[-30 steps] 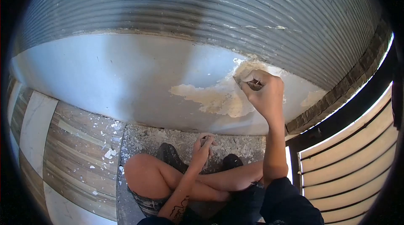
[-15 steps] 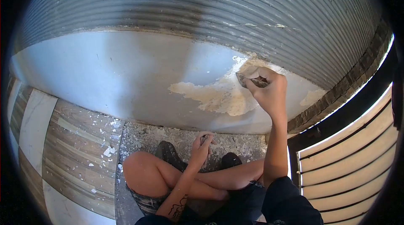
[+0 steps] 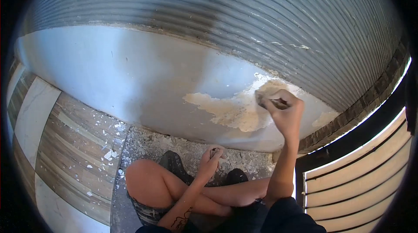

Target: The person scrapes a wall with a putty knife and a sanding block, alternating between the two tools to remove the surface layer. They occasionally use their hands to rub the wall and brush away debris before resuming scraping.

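My right hand (image 3: 285, 110) is raised to the low wall, its fingers curled in a pinch round a small flat grey piece (image 3: 261, 98). Motion blur and the fingers hide most of that piece, so its kind does not show. It is against or very near the peeled patch (image 3: 237, 112), where tan plaster shows through the pale paint. Above my crossed legs, my left hand (image 3: 210, 163) is closed, with something dark between thumb and fingers that I cannot make out.
Grey corrugated metal (image 3: 209, 11) rises above the painted wall (image 3: 161, 67). Paint flakes (image 3: 110, 154) litter the wood-look tiles and the rough concrete strip (image 3: 152, 140) along the wall's foot. A dark-framed barred gate (image 3: 348, 180) stands at the right.
The view has tilted and shifted slightly, so the wall sits lower and further right. My right hand remains at the peeled patch, its fingertips now more blurred. My left hand keeps its closed pose.
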`<state>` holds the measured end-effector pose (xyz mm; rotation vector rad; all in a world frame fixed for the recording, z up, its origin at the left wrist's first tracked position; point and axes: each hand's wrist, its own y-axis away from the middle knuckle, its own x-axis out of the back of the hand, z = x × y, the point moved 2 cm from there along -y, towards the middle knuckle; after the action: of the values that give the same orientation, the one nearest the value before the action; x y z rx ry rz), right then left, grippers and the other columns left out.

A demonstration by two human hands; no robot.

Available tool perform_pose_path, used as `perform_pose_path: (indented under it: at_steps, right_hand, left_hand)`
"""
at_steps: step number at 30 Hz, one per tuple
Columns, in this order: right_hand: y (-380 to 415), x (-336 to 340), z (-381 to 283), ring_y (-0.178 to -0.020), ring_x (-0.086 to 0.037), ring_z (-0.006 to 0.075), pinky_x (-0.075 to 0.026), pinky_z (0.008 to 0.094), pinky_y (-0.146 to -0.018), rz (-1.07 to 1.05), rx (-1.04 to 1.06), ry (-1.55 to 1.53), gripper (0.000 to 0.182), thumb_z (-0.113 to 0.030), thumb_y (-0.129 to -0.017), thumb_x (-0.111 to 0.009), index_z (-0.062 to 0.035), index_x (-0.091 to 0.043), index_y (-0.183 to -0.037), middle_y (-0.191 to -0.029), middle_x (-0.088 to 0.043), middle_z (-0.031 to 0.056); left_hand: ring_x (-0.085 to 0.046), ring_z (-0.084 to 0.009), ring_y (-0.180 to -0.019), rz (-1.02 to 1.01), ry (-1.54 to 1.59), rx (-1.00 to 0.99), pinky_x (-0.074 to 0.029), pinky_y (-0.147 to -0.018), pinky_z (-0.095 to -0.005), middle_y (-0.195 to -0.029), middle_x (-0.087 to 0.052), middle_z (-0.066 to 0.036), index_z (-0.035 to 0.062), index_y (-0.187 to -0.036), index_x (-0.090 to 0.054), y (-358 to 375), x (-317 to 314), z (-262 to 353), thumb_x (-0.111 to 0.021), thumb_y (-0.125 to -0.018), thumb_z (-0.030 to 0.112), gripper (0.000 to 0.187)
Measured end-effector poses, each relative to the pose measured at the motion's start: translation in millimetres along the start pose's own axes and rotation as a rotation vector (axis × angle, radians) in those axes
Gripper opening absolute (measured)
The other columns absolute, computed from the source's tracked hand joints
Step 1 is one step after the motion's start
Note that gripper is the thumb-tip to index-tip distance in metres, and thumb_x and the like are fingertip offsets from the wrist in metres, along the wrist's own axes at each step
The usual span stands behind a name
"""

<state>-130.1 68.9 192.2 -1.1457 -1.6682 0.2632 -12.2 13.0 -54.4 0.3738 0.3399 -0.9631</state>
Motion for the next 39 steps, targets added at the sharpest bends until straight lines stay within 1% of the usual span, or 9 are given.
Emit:
perform_pose_path:
  at_steps: [4, 7, 10, 16, 18, 22, 27, 31, 39]
  right_hand:
    - [1, 13, 2, -0.058, -0.046, 0.0047, -0.039, 0.0210, -0.053, 0.112, -0.074, -0.267, 0.016, -0.007, -0.069, -0.075, 0.0027, -0.063, -0.072, -0.061, -0.058, 0.0004]
    - [-7, -28, 9, -0.064, -0.059, 0.0080, -0.047, 0.0205, -0.060, -0.131, 0.015, -0.083, 0.006, 0.003, -0.071, -0.070, 0.0030, -0.065, -0.074, -0.071, -0.066, 0.0046]
    - [-3, -3, -6, -0.062, -0.060, 0.0094, -0.048, 0.0218, -0.060, 0.026, -0.059, -0.324, 0.005, 0.002, -0.070, -0.069, 0.0012, -0.067, -0.075, -0.068, -0.066, 0.0076]
    - [-2, -22, -1, -0.066, -0.062, 0.0102, -0.049, 0.0217, -0.061, -0.118, -0.041, 0.021, 0.005, 0.003, -0.070, -0.070, 0.0028, -0.066, -0.073, -0.071, -0.067, 0.0093]
    - [1, 1, -5, -0.060, -0.057, 0.0074, -0.045, 0.0220, -0.057, 0.095, -0.080, -0.371, 0.007, 0.000, -0.069, -0.071, 0.0026, -0.064, -0.071, -0.066, -0.066, 0.0076]
    - [-8, -3, -6, -0.060, -0.054, 0.0060, -0.043, 0.0204, -0.056, 0.031, 0.022, 0.003, 0.008, 0.004, -0.068, -0.071, 0.0032, -0.063, -0.070, -0.063, -0.062, 0.0037]
    - [-3, 33, -19, -0.062, -0.053, 0.0040, -0.043, 0.0199, -0.057, 0.171, -0.039, -0.114, 0.010, 0.001, -0.070, -0.071, 0.0049, -0.062, -0.072, -0.064, -0.063, 0.0024]
    - [-13, 1, 0, -0.058, -0.052, 0.0039, -0.041, 0.0201, -0.053, -0.014, 0.023, 0.060, 0.013, -0.002, -0.066, -0.074, 0.0024, -0.063, -0.071, -0.059, -0.060, 0.0046]
    - [2, 20, -25, -0.057, -0.048, 0.0027, -0.039, 0.0180, -0.053, 0.054, -0.051, -0.119, 0.009, 0.001, -0.069, -0.072, 0.0027, -0.064, -0.073, -0.062, -0.060, 0.0023]
  left_hand:
    - [-0.043, -0.0049, -0.043, -0.001, 0.052, -0.036, -0.035, -0.038, -0.0193, -0.075, -0.060, -0.006, 0.0072, -0.099, -0.055, -3, -5, -4, -0.051, -0.092, 0.022, 0.017]
    - [-0.043, -0.0047, -0.042, 0.024, 0.074, -0.001, -0.035, -0.038, -0.0193, -0.073, -0.060, -0.005, 0.0072, -0.099, -0.055, 2, -4, -6, -0.052, -0.092, 0.023, 0.017]
    - [-0.042, -0.0044, -0.042, 0.032, 0.053, -0.031, -0.035, -0.039, -0.0191, -0.073, -0.060, -0.005, 0.0078, -0.099, -0.055, 0, -2, -4, -0.052, -0.091, 0.023, 0.017]
    - [-0.042, -0.0042, -0.043, 0.038, 0.046, -0.011, -0.035, -0.039, -0.0197, -0.072, -0.059, -0.004, 0.0080, -0.098, -0.055, 1, -1, 3, -0.052, -0.091, 0.022, 0.016]
    - [-0.041, -0.0041, -0.043, 0.032, 0.026, 0.004, -0.034, -0.039, -0.0198, -0.071, -0.059, -0.004, 0.0080, -0.098, -0.055, 2, -4, 2, -0.053, -0.091, 0.022, 0.016]
    - [-0.041, -0.0042, -0.044, 0.012, 0.090, 0.007, -0.034, -0.040, -0.0200, -0.071, -0.059, -0.003, 0.0083, -0.098, -0.055, 1, -2, 2, -0.052, -0.091, 0.022, 0.015]
    - [-0.042, -0.0048, -0.046, 0.015, 0.061, 0.031, -0.036, -0.042, -0.0213, -0.072, -0.060, -0.004, 0.0086, -0.096, -0.054, 1, -5, 3, -0.051, -0.091, 0.022, 0.014]
    - [-0.042, -0.0050, -0.046, 0.018, 0.054, 0.035, -0.036, -0.042, -0.0215, -0.072, -0.060, -0.004, 0.0085, -0.096, -0.054, -1, -3, 1, -0.051, -0.091, 0.022, 0.014]
    - [-0.042, -0.0045, -0.047, 0.020, 0.041, 0.020, -0.035, -0.042, -0.0214, -0.070, -0.060, -0.004, 0.0081, -0.097, -0.054, 1, -2, 1, -0.052, -0.091, 0.021, 0.014]
